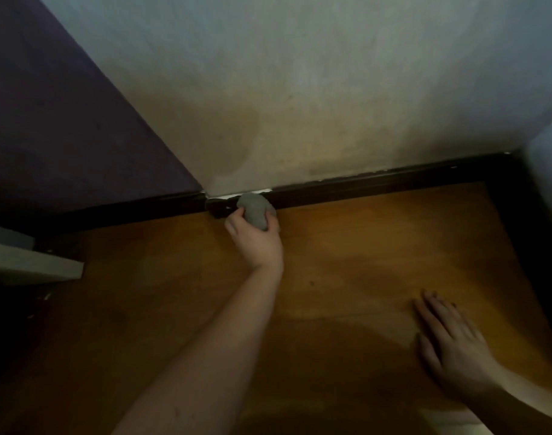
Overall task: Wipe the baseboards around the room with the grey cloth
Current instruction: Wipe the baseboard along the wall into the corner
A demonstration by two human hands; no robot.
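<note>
Two walls, one purple, one pale, meet at a dark wooden baseboard [378, 183]; the left hand [256, 237] grips the balled grey cloth [256, 211] against it, while the right hand [453, 350] lies flat on the orange-brown wooden floor [347, 262].

Wood floor [347, 262] open between both hands, and rightward along dark baseboard [378, 183] to right corner. White shelf edge [42, 265] juts in at left, narrowing floor there. Left hand [257, 240] with grey cloth [255, 211] fills wall corner. Right hand [453, 350] lies flat on floor, lower right.
</note>
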